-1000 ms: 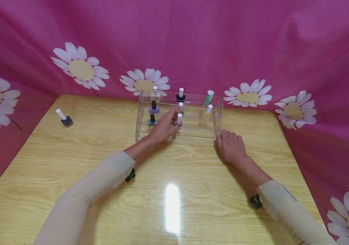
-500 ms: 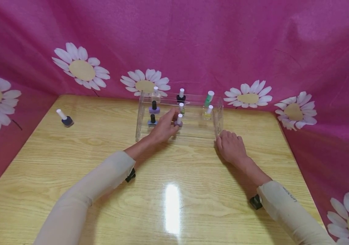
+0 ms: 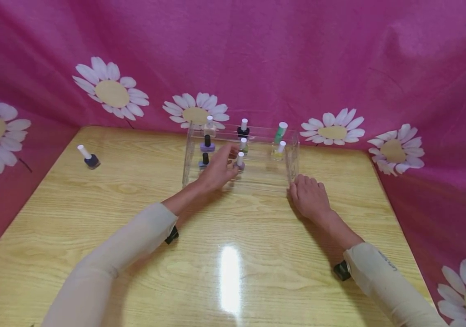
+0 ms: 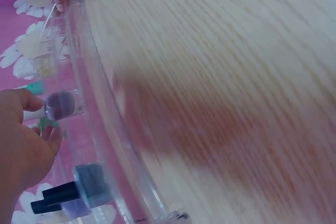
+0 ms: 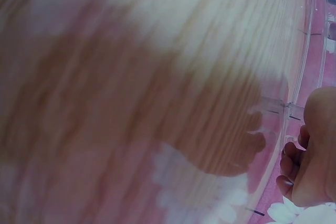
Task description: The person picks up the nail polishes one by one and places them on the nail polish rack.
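A clear acrylic nail polish rack (image 3: 257, 187) stands at the back of the table with several bottles on its tiers. My left hand (image 3: 215, 169) is at a mauve nail polish bottle (image 3: 239, 164) with a white cap, on the front tier. In the left wrist view its index fingertip lies at the white cap (image 4: 34, 113), while the thumb is apart from the mauve bottle. Beside that hand stands a blue bottle (image 3: 203, 163) with a black cap. My right hand (image 3: 309, 196), fingers curled, holds the rack's right front corner.
A dark navy polish bottle (image 3: 92, 161) with a white cap stands alone at the table's left. Higher tiers hold a purple bottle (image 3: 207, 146), a black one (image 3: 243, 132), a green one (image 3: 280, 132) and a yellow one (image 3: 277, 153). A pink daisy curtain (image 3: 257, 59) hangs behind.
The left hand has eased slightly left, and its fingers have loosened a little from the mauve bottle, which stays in place. The right hand keeps its place at the rack's corner.
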Tool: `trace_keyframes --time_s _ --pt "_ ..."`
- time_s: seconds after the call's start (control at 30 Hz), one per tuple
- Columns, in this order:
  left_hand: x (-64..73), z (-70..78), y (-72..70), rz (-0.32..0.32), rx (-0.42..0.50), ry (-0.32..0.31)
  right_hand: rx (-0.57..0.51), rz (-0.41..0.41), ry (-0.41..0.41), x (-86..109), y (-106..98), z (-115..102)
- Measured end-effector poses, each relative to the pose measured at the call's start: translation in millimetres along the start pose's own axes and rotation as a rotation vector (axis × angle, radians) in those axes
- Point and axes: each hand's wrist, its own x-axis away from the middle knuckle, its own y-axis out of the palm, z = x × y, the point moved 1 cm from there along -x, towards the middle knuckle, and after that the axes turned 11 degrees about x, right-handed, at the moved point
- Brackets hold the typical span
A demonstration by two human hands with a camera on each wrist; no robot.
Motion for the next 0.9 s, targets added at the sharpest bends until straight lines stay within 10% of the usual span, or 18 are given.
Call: trace_keyframes --time_s 0.47,0.9 --pt "22.4 31.8 -30.2 0.1 -0.021 0.141 -0.005 0.007 0.007 1.5 2 2" --pt "70.4 15.6 -103.7 0.314 -0.043 0.09 0.009 0.002 0.003 0.0 2 1"
